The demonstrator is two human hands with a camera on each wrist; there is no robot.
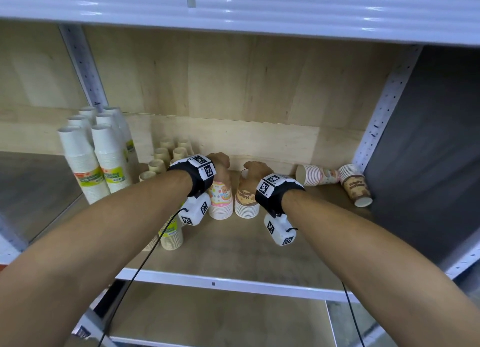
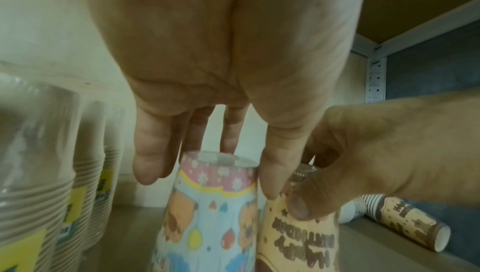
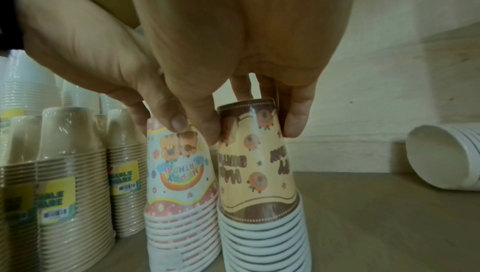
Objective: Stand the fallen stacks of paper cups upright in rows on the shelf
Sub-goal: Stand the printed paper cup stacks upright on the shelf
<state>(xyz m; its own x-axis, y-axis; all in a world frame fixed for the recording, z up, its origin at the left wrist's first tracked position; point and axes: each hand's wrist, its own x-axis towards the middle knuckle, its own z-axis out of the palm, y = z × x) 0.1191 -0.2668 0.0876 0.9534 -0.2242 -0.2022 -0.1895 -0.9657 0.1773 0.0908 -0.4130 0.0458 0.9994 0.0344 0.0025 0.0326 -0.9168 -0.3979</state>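
Our left hand [image 1: 220,164] reaches down over the pastel birthday stack [image 1: 220,199], thumb on one side and fingers on the other curled round its top, and our right hand [image 1: 255,171] grips the brown birthday stack [image 1: 246,201] the same way, thumb and fingers pinching the top cup just below its upturned base. After the hands, we go by size. We see the wooden shelf [image 1: 233,248] bearing everything, with a pale board behind it and a white perforated upright [image 1: 376,123] at its right end. At the far left stand the tall white cup stacks [image 1: 93,162], wrapped and carrying green and yellow labels, in two rows running front to back. Just beside them, nearer the middle, stand the shorter beige cup stacks [image 1: 166,154], also in rows, the front ones partly hidden by our left forearm. Both held stacks stand upright with rims down on the shelf, side by side and touching, just right of the beige ones. Well apart to the right, two stacks lie on their sides: a fallen pastel stack [image 1: 318,175] with its open mouth towards our hands, and a fallen brown stack [image 1: 355,184] against the right end of the shelf, tilted with its small end towards the front edge.
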